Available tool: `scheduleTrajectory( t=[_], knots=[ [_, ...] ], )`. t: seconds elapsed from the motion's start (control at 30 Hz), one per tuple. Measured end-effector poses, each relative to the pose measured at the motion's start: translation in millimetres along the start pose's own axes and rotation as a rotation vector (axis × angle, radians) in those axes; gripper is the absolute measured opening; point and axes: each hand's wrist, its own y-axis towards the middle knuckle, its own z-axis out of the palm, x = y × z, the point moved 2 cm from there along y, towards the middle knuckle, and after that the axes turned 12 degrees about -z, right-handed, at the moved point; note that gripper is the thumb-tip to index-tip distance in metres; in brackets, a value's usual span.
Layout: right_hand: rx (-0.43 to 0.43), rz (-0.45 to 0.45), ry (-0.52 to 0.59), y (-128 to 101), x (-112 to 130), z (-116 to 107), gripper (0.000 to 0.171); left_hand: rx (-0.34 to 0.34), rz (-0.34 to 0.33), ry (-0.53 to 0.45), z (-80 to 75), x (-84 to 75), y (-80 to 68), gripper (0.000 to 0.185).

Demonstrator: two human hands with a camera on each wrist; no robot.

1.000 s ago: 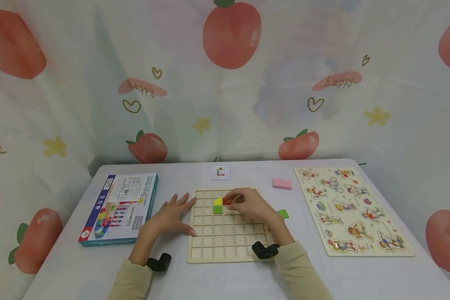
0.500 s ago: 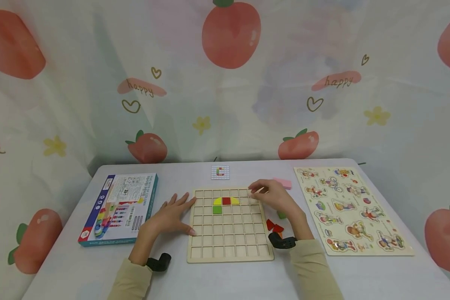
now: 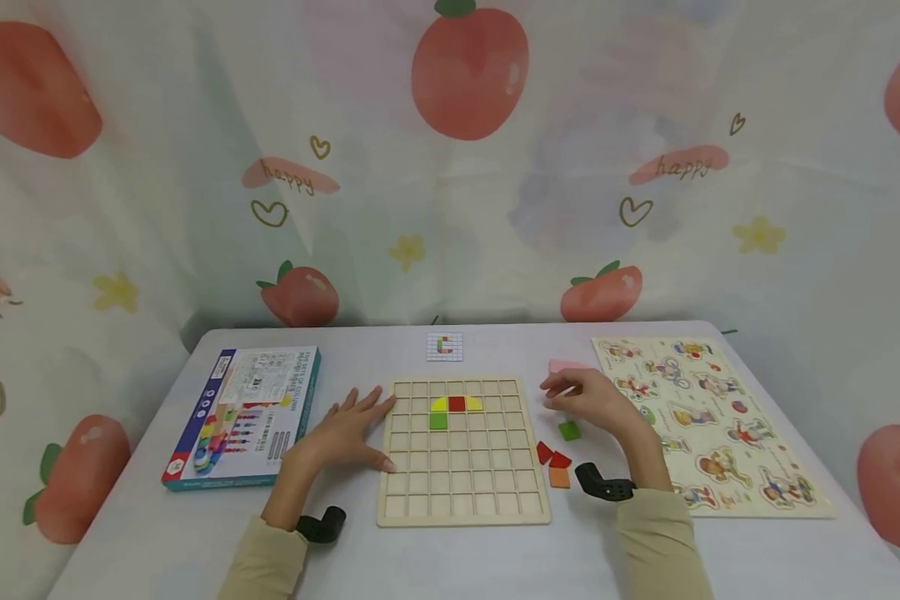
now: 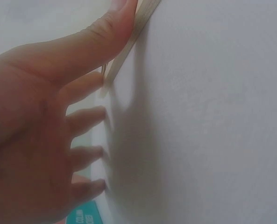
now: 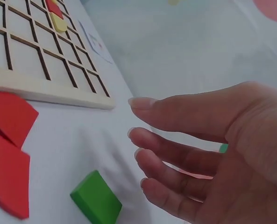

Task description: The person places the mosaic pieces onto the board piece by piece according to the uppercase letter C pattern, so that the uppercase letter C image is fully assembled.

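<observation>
Head view gives us the whole table (image 3: 157, 533): our left hand (image 3: 342, 435) lies flat, fingers spread, thumb touching the left edge of the wooden grid board (image 3: 461, 454). Our right hand (image 3: 592, 402) hovers empty, fingers relaxed, just above the green square (image 3: 568, 430), right of the board. "happy" reads on the curtain (image 3: 671, 165); the box's (image 3: 243, 415) print is too small to read.

Left wrist view shows only spread fingers (image 4: 84, 119) and the board edge (image 4: 138, 23).

Right wrist view brings close the green square (image 5: 96, 198) and red pieces (image 5: 7, 154), cut off at the frame edge.
</observation>
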Motion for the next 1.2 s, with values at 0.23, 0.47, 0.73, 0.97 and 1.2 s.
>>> scheduleTrajectory(
  t=[0.23, 0.47, 0.73, 0.97, 1.2],
  knots=[
    [0.04, 0.039, 0.015, -8.5, -8.1, -4.8, 0.027, -0.011, -0.011, 0.001, 2.7, 1.0, 0.0, 0.105],
    [0.143, 0.076, 0.013, -20.4, -11.9, -10.1, 0.027, -0.013, -0.006, 0.004, 3.3, 3.3, 1.6, 0.106],
    [0.149, 0.083, 0.056, -27.0, -28.8, -14.4, 0.029, -0.015, 0.0, 0.004, 3.5, 2.7, 3.2, 0.106],
    [0.17, 0.067, 0.087, -29.8, -34.3, -16.0, 0.031, -0.01, 0.001, -0.002, 2.6, 1.4, 1.6, 0.106],
    [0.184, 0.083, -0.043, -27.2, -25.6, -10.5, 0.026, -0.009, 0.002, -0.005, 2.0, 0.2, -0.5, 0.105]
  ],
)
